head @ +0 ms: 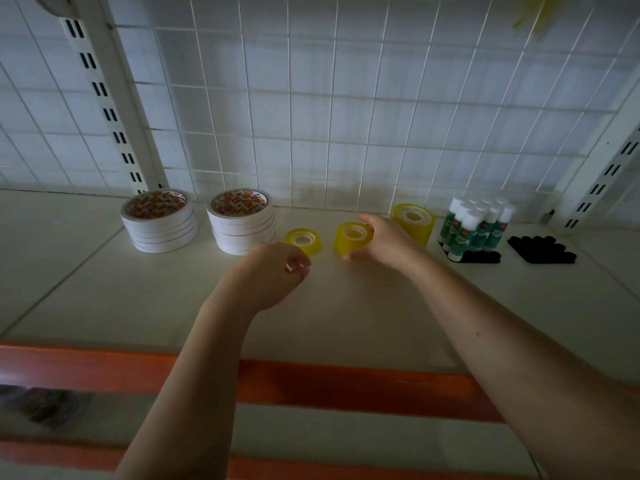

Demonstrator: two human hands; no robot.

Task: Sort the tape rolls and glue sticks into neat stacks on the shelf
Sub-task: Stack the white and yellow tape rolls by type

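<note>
Two stacks of white tape rolls stand at the back left of the shelf, one further left and one beside it. A single low yellow tape roll lies flat right of them. My right hand grips a short stack of yellow tape rolls, thumb in front and fingers behind. A taller yellow stack stands behind that hand. Green-and-white glue sticks stand clustered upright at the right. My left hand hovers with fingers loosely curled just in front of the single yellow roll, holding nothing.
A black ridged holder lies right of the glue sticks, and another black piece sits under them. A white wire grid backs the shelf. An orange beam runs along the front edge.
</note>
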